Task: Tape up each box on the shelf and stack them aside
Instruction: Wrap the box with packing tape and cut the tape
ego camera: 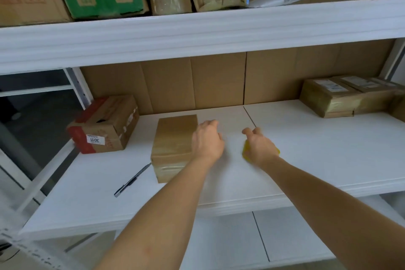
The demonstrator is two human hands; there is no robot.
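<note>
Now we steady the box for taping.
Our left hand (208, 140) rests against the box (175, 144), fingers relaxed; our right hand (259, 146) holds something yellow (246, 152), probably tape.

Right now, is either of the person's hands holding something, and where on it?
The right hand curls over a yellow object, mostly hidden, so the exact grip spot cannot be told. The left hand rests against the brown box at its right side, not gripping.

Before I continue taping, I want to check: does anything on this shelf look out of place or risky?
Yes. A utility knife lies loose on the shelf, left of the taped box, near the front edge. I cannot tell whether its blade is out.
</note>
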